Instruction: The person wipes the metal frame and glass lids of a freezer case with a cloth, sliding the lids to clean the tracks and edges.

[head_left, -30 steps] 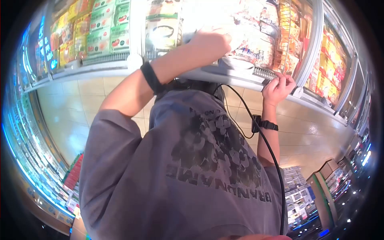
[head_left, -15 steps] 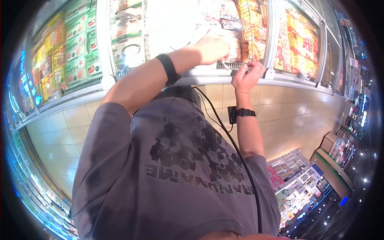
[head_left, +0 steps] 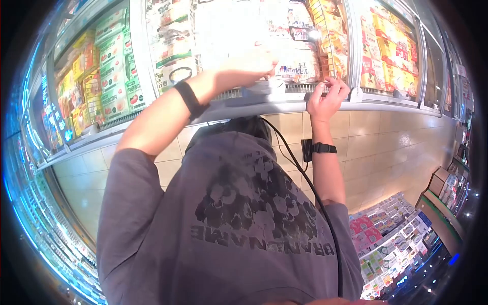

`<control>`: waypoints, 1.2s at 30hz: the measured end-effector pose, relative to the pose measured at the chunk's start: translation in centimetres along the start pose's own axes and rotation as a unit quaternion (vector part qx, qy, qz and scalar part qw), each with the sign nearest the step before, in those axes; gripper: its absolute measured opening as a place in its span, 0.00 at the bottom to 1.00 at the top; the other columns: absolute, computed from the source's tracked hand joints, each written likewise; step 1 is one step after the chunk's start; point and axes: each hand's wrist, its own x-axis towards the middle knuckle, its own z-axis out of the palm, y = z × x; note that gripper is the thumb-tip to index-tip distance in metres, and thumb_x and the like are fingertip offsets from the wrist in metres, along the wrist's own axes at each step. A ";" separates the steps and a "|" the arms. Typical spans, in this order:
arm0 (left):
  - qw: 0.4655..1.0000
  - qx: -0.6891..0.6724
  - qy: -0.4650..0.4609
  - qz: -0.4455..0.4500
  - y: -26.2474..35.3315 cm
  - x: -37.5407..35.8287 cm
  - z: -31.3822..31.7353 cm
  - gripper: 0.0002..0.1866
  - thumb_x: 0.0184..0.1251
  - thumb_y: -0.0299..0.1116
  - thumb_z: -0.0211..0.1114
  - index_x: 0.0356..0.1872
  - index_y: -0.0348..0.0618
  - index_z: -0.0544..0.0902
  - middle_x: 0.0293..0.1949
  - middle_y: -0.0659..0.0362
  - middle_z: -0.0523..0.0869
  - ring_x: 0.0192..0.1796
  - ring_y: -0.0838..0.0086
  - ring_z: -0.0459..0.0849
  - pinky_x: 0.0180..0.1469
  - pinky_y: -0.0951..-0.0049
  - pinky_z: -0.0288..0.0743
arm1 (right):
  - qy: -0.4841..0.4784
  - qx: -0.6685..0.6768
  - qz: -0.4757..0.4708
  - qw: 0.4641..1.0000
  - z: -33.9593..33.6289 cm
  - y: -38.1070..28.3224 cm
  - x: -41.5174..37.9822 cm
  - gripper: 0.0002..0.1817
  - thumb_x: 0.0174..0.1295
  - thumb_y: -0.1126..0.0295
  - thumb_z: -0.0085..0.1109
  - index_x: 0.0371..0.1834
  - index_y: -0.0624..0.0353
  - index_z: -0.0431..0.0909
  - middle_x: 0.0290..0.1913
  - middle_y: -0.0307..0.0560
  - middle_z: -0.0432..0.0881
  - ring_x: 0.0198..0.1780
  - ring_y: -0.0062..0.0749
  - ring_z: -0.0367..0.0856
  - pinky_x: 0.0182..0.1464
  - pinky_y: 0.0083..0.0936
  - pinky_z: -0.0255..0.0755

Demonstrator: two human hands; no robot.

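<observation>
My left hand (head_left: 254,65), a black band on its wrist, reaches over the front rim of a chest freezer (head_left: 234,108). Glare washes out its fingers, which lie just above a pale handle-like piece (head_left: 269,87) at the rim. Further right, my right hand (head_left: 328,99) is closed at the same rim, its fingers curled and pinched. What it holds, if anything, I cannot tell. Just beyond both hands, white printed food packets (head_left: 300,61) lie inside the freezer beside a yellow wire divider (head_left: 325,40).
Green packets (head_left: 114,76) fill a compartment at the left, and yellow and red packets (head_left: 389,56) one at the right. A black cable (head_left: 310,183) runs down my shirt front. Tiled floor (head_left: 376,147) lies below the rim; a display of boxed goods (head_left: 391,244) stands at lower right.
My left hand has moved left along the freezer rim, away from my right hand. The right hand stays curled at the rim. The whole view has shifted slightly.
</observation>
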 end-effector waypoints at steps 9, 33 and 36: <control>0.992 0.059 0.043 0.101 -0.1 1.8 0.8 0.15 0.78 0.44 0.62 0.38 0.47 0.90 0.37 0.57 0.90 0.40 0.62 0.87 0.47 0.60 0.79 | -0.025 -0.041 -0.011 0.999 -0.9 -0.9 0.4 0.13 0.68 0.72 0.63 0.54 0.62 0.82 0.56 0.57 0.73 0.52 0.49 0.78 0.54 0.42 0.77; 0.909 -0.353 0.206 -0.081 6.1 -6.8 -6.1 0.13 0.84 0.34 0.64 0.60 0.39 0.86 0.39 0.69 0.86 0.39 0.87 0.78 0.42 0.81 0.74 | -0.331 0.291 0.038 0.897 -0.8 -15.5 7.7 0.24 0.74 0.67 0.72 0.69 0.64 0.82 0.50 0.44 0.91 0.54 0.25 0.88 0.56 0.25 0.79; 0.911 -0.335 0.219 -0.099 6.4 -7.3 -6.6 0.14 0.84 0.34 0.65 0.60 0.37 0.87 0.43 0.67 0.89 0.41 0.87 0.81 0.45 0.80 0.77 | -0.379 0.353 0.107 0.849 -1.5 -15.8 8.7 0.15 0.77 0.68 0.69 0.60 0.66 0.86 0.41 0.37 0.90 0.43 0.19 0.85 0.49 0.22 0.77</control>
